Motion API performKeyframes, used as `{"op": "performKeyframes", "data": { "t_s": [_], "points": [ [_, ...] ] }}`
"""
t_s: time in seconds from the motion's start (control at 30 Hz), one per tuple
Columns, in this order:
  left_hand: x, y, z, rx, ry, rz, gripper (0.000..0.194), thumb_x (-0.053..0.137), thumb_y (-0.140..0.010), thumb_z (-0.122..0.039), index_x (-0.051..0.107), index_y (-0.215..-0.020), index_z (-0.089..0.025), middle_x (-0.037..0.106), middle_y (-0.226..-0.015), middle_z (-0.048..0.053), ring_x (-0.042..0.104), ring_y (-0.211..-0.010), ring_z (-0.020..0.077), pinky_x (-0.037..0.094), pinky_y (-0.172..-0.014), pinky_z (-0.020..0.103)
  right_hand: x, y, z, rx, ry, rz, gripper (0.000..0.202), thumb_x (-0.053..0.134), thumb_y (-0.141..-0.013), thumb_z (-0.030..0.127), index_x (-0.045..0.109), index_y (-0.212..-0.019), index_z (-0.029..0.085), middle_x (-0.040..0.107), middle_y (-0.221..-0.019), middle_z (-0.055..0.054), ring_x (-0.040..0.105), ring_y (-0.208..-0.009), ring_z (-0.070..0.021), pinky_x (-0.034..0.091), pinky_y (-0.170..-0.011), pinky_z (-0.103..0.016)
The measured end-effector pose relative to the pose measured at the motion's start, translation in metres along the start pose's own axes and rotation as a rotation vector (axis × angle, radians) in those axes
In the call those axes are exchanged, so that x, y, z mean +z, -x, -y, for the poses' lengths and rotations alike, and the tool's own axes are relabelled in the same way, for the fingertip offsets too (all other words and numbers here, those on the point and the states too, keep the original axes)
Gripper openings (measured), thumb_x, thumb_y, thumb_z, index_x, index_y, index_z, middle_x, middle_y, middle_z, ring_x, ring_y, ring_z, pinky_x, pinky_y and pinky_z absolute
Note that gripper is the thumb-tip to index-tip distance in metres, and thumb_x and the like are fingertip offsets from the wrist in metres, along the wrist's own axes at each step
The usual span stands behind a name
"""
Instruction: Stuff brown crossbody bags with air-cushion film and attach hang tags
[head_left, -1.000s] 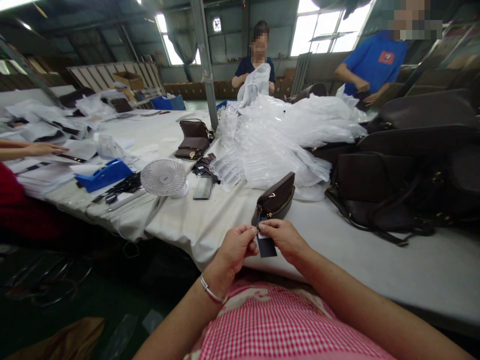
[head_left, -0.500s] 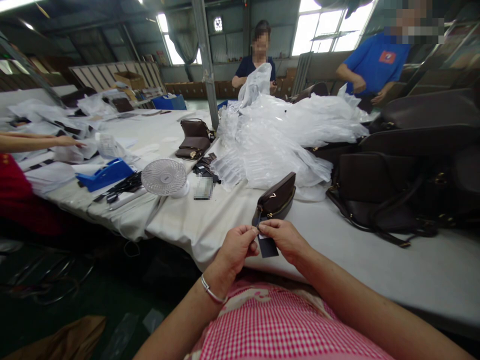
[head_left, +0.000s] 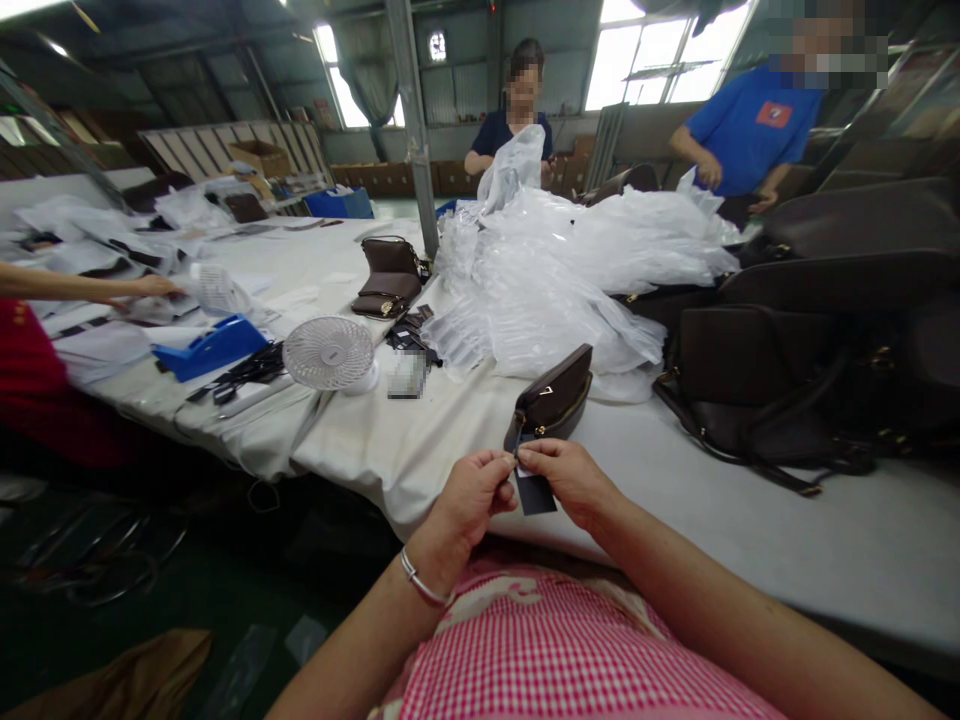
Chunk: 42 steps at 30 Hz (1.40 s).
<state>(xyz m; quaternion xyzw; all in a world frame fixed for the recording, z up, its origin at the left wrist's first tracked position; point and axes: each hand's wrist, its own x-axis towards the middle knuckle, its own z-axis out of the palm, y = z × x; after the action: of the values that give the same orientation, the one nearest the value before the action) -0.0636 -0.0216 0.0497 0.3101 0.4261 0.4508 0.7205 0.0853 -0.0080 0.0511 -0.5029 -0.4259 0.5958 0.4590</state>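
A small dark brown bag (head_left: 555, 395) with gold zip pulls stands on the white-covered table (head_left: 360, 440), just beyond my hands. From its near end hangs a dark tag (head_left: 536, 493). My left hand (head_left: 476, 492) and my right hand (head_left: 570, 478) meet at the tag's upper end, fingertips almost touching. Both are closed in a pinch. What lies between the left fingertips is too small to make out; the right fingers are at the top of the tag, and their exact grip is hidden.
White plastic bags (head_left: 540, 270) are heaped beyond the small bag. Dark bags (head_left: 750, 370) lie at the right. A white fan (head_left: 328, 354), a blue tape dispenser (head_left: 210, 348) and another brown bag (head_left: 388, 278) are at the left. Other people stand around the table.
My hands and the small bag look unmoved. At the far left another person's hand has shifted slightly to the right; the blue-shirted person's hands have moved a little.
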Motion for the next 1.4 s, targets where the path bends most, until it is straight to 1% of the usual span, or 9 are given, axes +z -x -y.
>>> {"op": "performKeyframes", "data": {
  "t_s": [0.5, 0.67, 0.83, 0.97, 1.03, 1.1, 1.17, 1.27, 1.4],
  "points": [
    [-0.001, -0.001, 0.003, 0.024, -0.049, -0.020, 0.034, 0.080, -0.066, -0.039, 0.060, -0.080, -0.015, 0.049, -0.051, -0.006, 0.043, -0.046, 0.0066, 0.044, -0.047, 0.020, 0.002, -0.001, 0.000, 0.006, -0.004, -0.017, 0.038, 0.083, -0.058, 0.044, 0.076, -0.078, 0.013, 0.069, -0.071, -0.003, 0.053, -0.066, -0.0145, 0.039, -0.066, -0.030],
    [0.002, -0.001, 0.001, 0.060, -0.149, -0.065, 0.032, 0.078, -0.068, -0.040, 0.060, -0.077, -0.016, 0.050, -0.050, -0.005, 0.043, -0.043, 0.0074, 0.045, -0.047, 0.022, 0.005, 0.001, 0.002, 0.001, 0.015, -0.065, 0.037, 0.082, -0.057, 0.045, 0.075, -0.075, 0.014, 0.069, -0.069, -0.004, 0.054, -0.065, -0.0154, 0.039, -0.063, -0.030],
    [0.002, -0.004, -0.005, 0.046, -0.242, -0.051, 0.026, 0.073, -0.071, -0.038, 0.061, -0.077, -0.015, 0.054, -0.051, -0.003, 0.048, -0.045, 0.0091, 0.046, -0.052, 0.023, 0.007, 0.002, 0.004, -0.018, -0.013, -0.064, 0.038, 0.081, -0.057, 0.046, 0.075, -0.076, 0.014, 0.069, -0.070, -0.004, 0.055, -0.065, -0.0158, 0.041, -0.064, -0.030],
    [0.000, -0.008, -0.010, 0.172, -0.405, -0.049, 0.018, 0.070, -0.071, -0.031, 0.062, -0.070, -0.015, 0.058, -0.060, -0.001, 0.052, -0.055, 0.0098, 0.043, -0.056, 0.021, 0.007, 0.003, 0.007, -0.020, -0.024, -0.065, 0.036, 0.082, -0.055, 0.043, 0.074, -0.073, 0.013, 0.069, -0.068, -0.003, 0.055, -0.065, -0.0157, 0.040, -0.064, -0.030],
    [0.000, -0.008, -0.012, 0.229, -0.500, -0.052, 0.019, 0.069, -0.072, -0.032, 0.065, -0.069, -0.014, 0.060, -0.062, 0.000, 0.051, -0.056, 0.0101, 0.040, -0.055, 0.021, 0.006, 0.004, 0.009, -0.021, 0.004, -0.086, 0.035, 0.080, -0.055, 0.044, 0.073, -0.072, 0.013, 0.067, -0.066, -0.003, 0.054, -0.064, -0.0154, 0.040, -0.062, -0.030],
    [-0.001, -0.008, -0.015, 0.242, -0.549, -0.054, 0.021, 0.069, -0.073, -0.034, 0.069, -0.071, -0.014, 0.063, -0.064, 0.001, 0.052, -0.057, 0.0111, 0.039, -0.054, 0.022, 0.006, 0.004, 0.009, -0.027, 0.042, -0.112, 0.035, 0.078, -0.057, 0.045, 0.073, -0.071, 0.014, 0.067, -0.066, -0.003, 0.053, -0.062, -0.0154, 0.039, -0.060, -0.030],
    [-0.002, -0.007, -0.017, 0.237, -0.554, -0.065, 0.019, 0.068, -0.073, -0.033, 0.071, -0.073, -0.014, 0.065, -0.066, 0.002, 0.055, -0.058, 0.0124, 0.040, -0.055, 0.022, 0.005, 0.004, 0.008, -0.036, 0.076, -0.125, 0.034, 0.076, -0.059, 0.046, 0.073, -0.072, 0.014, 0.067, -0.066, -0.003, 0.053, -0.062, -0.0158, 0.038, -0.060, -0.030],
    [-0.004, -0.007, -0.019, 0.254, -0.536, -0.085, 0.013, 0.067, -0.071, -0.027, 0.071, -0.069, -0.015, 0.067, -0.065, 0.003, 0.059, -0.061, 0.0134, 0.043, -0.059, 0.022, 0.004, 0.004, 0.006, -0.051, 0.121, -0.134, 0.033, 0.074, -0.062, 0.046, 0.072, -0.073, 0.015, 0.066, -0.066, -0.003, 0.053, -0.062, -0.0158, 0.038, -0.059, -0.030],
    [-0.006, -0.008, -0.017, 0.205, -0.414, -0.064, 0.009, 0.069, -0.071, -0.023, 0.071, -0.069, -0.015, 0.069, -0.065, 0.005, 0.065, -0.064, 0.0156, 0.052, -0.069, 0.026, 0.003, 0.004, 0.005, -0.055, 0.151, -0.123, 0.032, 0.072, -0.065, 0.046, 0.072, -0.073, 0.016, 0.067, -0.066, -0.002, 0.054, -0.061, -0.0157, 0.038, -0.059, -0.030]
  ]
}}
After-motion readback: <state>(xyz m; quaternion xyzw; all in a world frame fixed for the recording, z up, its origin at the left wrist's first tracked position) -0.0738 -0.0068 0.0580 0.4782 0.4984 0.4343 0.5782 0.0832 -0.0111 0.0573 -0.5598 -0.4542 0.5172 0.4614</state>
